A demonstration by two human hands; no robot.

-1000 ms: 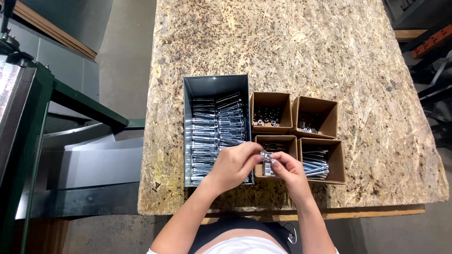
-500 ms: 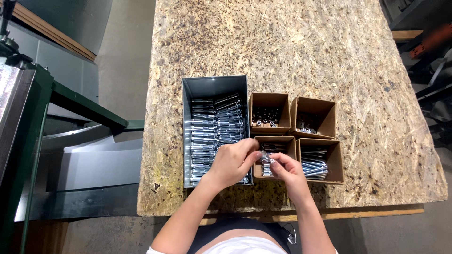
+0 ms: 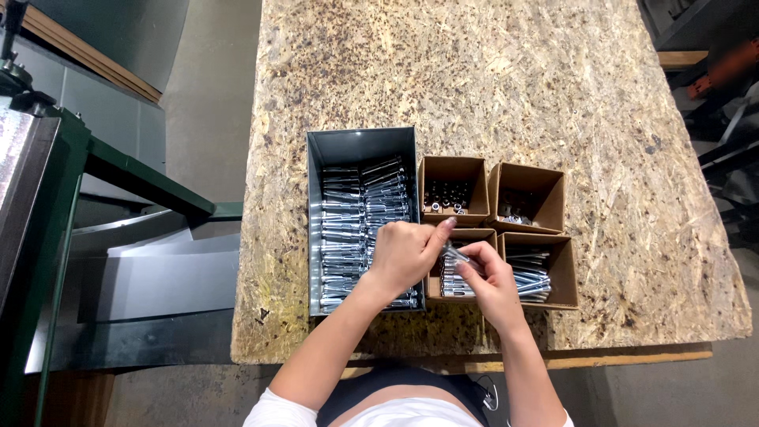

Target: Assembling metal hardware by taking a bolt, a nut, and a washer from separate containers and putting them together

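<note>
Looking down over my own arms now. Both hands meet just above the near boxes, and between them sits one bolt (image 3: 457, 255), a slim silver piece, its long axis slanting from upper left to lower right. My left hand (image 3: 405, 255) is curled over the seam between the tray (image 3: 360, 142) and the near-left box (image 3: 466, 236), fingers closed, thumb and forefinger pinching toward the bolt's upper end. My right hand (image 3: 492, 278) comes in from below, fingers closed round the lower end, wrist over the bench (image 3: 506, 87) edge. So the bolt lies right of the left hand and up-left of the right, both touching it, as far as I can tell. The tray holds rows of long bolts lying crosswise. The far-left box (image 3: 452, 168) holds small nuts; the far-right box (image 3: 528, 180) has a few bits; the near-right box (image 3: 553, 269) holds more bolts.
</note>
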